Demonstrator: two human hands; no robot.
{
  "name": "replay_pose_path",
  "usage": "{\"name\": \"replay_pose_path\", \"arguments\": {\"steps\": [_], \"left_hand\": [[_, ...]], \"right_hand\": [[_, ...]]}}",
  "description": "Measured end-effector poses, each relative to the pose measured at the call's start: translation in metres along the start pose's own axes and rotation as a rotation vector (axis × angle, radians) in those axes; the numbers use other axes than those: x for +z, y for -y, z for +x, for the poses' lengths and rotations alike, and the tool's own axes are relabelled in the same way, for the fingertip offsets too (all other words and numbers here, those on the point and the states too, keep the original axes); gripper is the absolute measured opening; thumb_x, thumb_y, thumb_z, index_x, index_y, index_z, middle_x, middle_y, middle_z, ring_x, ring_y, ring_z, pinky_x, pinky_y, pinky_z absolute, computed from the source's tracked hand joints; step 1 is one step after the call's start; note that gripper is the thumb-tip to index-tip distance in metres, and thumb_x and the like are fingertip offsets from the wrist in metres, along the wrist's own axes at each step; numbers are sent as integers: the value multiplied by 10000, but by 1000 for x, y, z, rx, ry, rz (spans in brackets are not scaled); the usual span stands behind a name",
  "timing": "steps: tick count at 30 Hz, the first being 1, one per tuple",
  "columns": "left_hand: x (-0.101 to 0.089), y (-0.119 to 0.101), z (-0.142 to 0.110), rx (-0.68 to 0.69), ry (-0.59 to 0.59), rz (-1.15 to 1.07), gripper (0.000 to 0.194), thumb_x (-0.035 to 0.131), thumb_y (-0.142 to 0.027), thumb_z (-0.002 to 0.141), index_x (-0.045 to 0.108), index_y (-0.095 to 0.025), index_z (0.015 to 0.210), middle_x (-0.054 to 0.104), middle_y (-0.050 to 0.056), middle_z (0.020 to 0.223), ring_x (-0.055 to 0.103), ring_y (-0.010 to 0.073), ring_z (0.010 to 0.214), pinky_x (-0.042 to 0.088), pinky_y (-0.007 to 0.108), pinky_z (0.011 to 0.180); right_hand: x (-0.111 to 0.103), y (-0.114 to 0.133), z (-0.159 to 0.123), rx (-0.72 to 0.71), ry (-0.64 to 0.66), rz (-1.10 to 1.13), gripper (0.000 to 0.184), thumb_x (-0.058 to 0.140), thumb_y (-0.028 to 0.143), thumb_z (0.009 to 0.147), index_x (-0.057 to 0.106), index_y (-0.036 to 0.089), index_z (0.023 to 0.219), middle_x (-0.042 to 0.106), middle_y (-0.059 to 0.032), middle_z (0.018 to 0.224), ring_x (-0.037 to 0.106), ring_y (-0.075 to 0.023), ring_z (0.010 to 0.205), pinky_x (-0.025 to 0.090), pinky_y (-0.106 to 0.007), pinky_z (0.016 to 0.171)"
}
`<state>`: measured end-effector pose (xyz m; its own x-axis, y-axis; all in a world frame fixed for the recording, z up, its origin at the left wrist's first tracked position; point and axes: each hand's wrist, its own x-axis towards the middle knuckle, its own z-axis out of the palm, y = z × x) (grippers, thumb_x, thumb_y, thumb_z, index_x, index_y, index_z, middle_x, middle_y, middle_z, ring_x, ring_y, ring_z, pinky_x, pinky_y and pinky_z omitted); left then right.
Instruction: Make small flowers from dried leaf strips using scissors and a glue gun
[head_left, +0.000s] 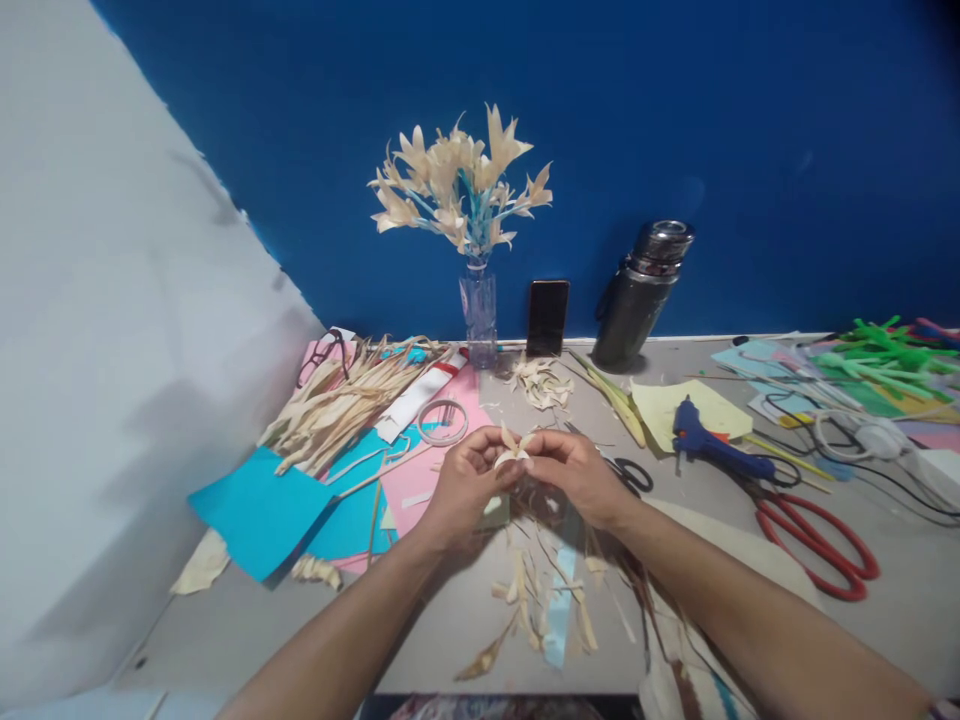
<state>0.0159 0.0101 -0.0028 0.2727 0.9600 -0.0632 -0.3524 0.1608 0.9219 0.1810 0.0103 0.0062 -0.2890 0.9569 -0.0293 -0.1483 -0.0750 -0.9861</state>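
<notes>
My left hand [466, 483] and my right hand [576, 472] meet above the middle of the table. Both pinch a small cream-coloured husk flower piece [514, 449], whose pale petals stick up between the fingertips. The fingers of both hands are curled closed round it. Below the hands lie loose husk scraps [534, 600] and a light blue strip [559, 620]. Black-handled small scissors [631, 473] lie just right of my right hand.
A vase of finished husk flowers [465, 190] stands at the back by a phone [547, 317] and a dark flask [639, 292]. Husk strips [341, 395], tape roll [442, 421] and coloured paper [259, 510] lie left. A blue glue gun [712, 445] and red scissors [817, 540] lie right.
</notes>
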Motion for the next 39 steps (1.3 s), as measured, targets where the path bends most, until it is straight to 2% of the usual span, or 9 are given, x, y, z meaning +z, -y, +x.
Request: {"name": "replay_pose_path", "arguments": {"steps": [3, 7, 12, 16, 20, 24, 28, 33, 39], "left_hand": [[0, -1, 0, -9, 28, -34, 367, 892, -256, 646, 648, -158, 902, 653, 0, 744, 595, 101, 628, 470, 208, 591], [-1, -1, -2, -7, 23, -15, 399, 895, -214, 628, 666, -167, 950, 675, 16, 761, 641, 142, 688, 510, 247, 644], [4, -1, -3, 32, -108, 2, 240, 854, -254, 677, 710, -151, 839, 663, 14, 722, 589, 101, 604, 453, 209, 571], [5, 1, -1, 29, -181, 8, 265, 875, -288, 629, 731, -153, 806, 653, 6, 701, 534, 87, 552, 413, 212, 530], [6, 2, -2, -5, -144, 16, 299, 886, -339, 614, 749, -145, 794, 626, 8, 660, 481, 76, 522, 365, 210, 502], [5, 5, -4, -18, -117, 60, 286, 872, -370, 638, 729, -129, 697, 559, 2, 597, 453, 80, 523, 331, 208, 489], [3, 5, -3, -15, -122, 15, 274, 875, -344, 630, 706, -129, 648, 517, -14, 585, 445, 77, 527, 339, 210, 504], [1, 4, 1, 7, -144, -1, 245, 872, -300, 640, 694, -131, 644, 510, -15, 635, 458, 77, 555, 351, 209, 523], [0, 3, 2, 47, -116, 47, 271, 865, -276, 640, 658, -129, 545, 528, 7, 693, 464, 83, 586, 337, 213, 516]], "right_hand": [[1, -5, 0, 57, -4, 56, 195, 750, 315, 726, 632, 166, 684, 518, 51, 566, 395, -73, 504, 292, -222, 496], [-1, -14, 4, 143, 5, 273, 257, 763, 384, 753, 626, 167, 733, 545, 31, 592, 441, -79, 520, 307, -198, 476], [-3, -19, 6, 161, 26, 342, 324, 856, 393, 708, 652, 153, 786, 559, 22, 638, 469, -68, 550, 320, -171, 474], [-2, -18, 6, 206, 63, 358, 337, 866, 392, 708, 673, 129, 790, 562, 12, 640, 430, -48, 524, 280, -159, 452], [-3, -16, 7, 276, 120, 420, 354, 885, 380, 682, 652, 120, 739, 565, 12, 622, 339, -21, 473, 226, -154, 432], [-4, -16, 6, 325, 164, 472, 332, 887, 331, 680, 630, 124, 714, 544, 27, 604, 301, -9, 453, 199, -153, 429], [-4, -14, 5, 335, 156, 446, 287, 879, 275, 657, 653, 122, 747, 523, 35, 595, 365, -25, 471, 217, -161, 439], [-1, -9, 4, 347, 117, 343, 260, 837, 258, 658, 673, 124, 810, 620, -15, 717, 388, -30, 482, 196, -171, 424], [-3, -13, 3, 335, 141, 246, 265, 812, 330, 696, 644, 141, 777, 546, 27, 611, 373, -44, 461, 198, -186, 425]]}}
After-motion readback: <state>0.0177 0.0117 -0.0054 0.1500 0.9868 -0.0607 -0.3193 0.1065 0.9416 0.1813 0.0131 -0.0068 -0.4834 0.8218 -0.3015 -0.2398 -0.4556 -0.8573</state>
